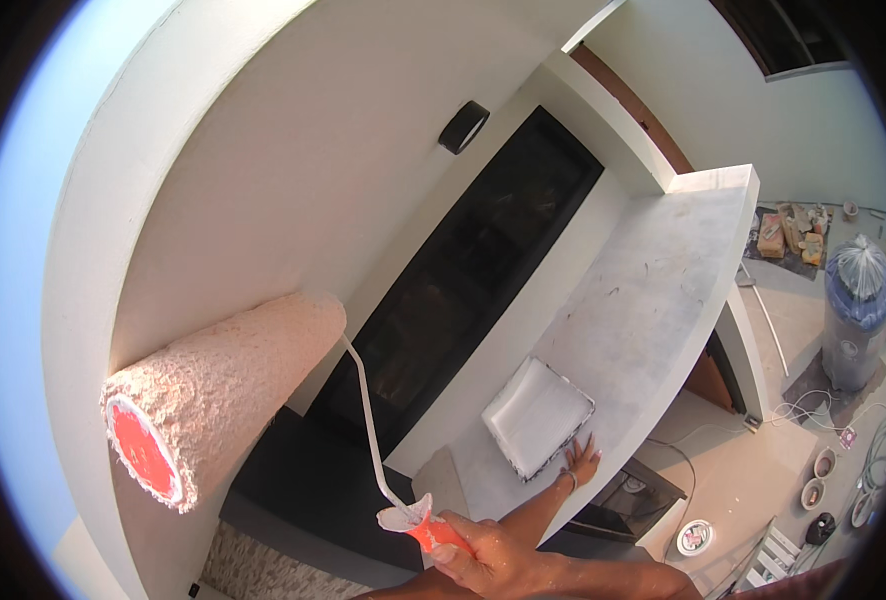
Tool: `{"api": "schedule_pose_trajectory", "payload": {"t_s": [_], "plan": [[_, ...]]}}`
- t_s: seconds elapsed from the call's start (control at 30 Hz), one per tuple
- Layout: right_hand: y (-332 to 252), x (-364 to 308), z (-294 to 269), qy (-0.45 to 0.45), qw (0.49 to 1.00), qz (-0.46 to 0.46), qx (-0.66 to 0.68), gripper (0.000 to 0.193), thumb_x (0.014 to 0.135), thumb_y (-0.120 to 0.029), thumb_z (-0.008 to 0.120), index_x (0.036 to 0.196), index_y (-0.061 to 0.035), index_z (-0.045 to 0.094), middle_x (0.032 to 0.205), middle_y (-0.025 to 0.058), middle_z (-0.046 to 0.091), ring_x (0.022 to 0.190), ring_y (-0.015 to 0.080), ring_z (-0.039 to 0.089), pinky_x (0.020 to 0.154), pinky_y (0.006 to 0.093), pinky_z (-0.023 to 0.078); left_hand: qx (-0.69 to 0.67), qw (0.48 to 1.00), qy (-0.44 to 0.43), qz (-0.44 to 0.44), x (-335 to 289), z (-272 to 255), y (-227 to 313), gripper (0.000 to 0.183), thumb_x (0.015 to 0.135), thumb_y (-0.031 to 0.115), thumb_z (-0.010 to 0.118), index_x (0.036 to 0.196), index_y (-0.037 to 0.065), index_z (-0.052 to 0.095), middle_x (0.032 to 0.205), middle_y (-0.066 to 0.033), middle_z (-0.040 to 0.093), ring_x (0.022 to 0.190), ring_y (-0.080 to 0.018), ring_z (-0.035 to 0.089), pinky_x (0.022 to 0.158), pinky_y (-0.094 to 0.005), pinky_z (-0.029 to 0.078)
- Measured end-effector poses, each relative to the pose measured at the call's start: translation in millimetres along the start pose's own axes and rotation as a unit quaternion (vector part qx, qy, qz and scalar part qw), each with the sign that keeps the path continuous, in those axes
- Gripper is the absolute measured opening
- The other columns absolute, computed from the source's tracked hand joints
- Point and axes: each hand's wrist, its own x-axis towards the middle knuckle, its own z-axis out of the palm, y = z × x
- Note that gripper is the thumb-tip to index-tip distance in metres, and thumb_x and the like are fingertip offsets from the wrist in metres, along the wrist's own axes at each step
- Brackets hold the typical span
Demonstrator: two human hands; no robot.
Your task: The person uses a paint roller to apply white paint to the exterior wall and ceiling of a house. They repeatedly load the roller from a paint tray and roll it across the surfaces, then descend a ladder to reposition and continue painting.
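My right hand [463, 555] is closed round the orange handle of a paint roller [228, 385]. A bent white metal rod runs from the handle up to the large, nubby, cream-coloured sleeve, whose near end has an orange cap. The sleeve lies against or very close to the smooth off-white overhead surface [293, 170]. My left arm crosses beyond the right, and my left hand [584, 460] rests with spread fingers on the white ledge [643, 270]. Just beside its fingers sits a paint tray [538, 415] holding white paint, its rim smeared and dark-edged.
A dark window [463, 270] runs behind the ledge, and a black round lamp [463, 127] is fixed overhead. The ledge drops off at its right edge. Lower down are a wrapped cylinder [856, 320], a paint bucket [695, 538], cables, a hose [885, 460] and a white ladder [773, 560].
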Motion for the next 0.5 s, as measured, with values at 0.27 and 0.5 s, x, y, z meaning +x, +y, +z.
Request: {"api": "schedule_pose_trajectory", "payload": {"t_s": [0.27, 0.5], "plan": [[-16.3, 9.9, -31.7, -0.037, 0.996, -0.006, 0.085, 0.046, 0.11, -0.047, 0.043, 0.115, -0.0025, 0.051, 0.073, 0.0019, 0.052, 0.05, 0.0077, 0.045, 0.046, 0.0235, 0.039, 0.002, 1.0, -0.007, -0.026, -19.8, -14.3, 21.4, 0.071, 0.106, 0.061, 0.033, 0.165, 0.044, -0.002, 0.174, -0.0141, -0.014, 0.155, -0.0545, -0.008, 0.11, -0.0839, 0.011], [-35.4, 20.1, -50.4, -0.023, 0.985, 0.04, 0.167, 0.049, 0.109, -0.051, 0.047, 0.113, -0.0023, 0.052, 0.073, 0.0015, 0.053, 0.057, 0.0078, 0.048, 0.052, 0.0249, 0.041, 0.004, 1.0, -0.015, -0.027, -13.3, -11.5, 17.2, 0.071, 0.106, 0.06, 0.033, 0.165, 0.044, -0.003, 0.173, -0.0155, -0.015, 0.154, -0.057, -0.009, 0.11, -0.0841, 0.011]]}}
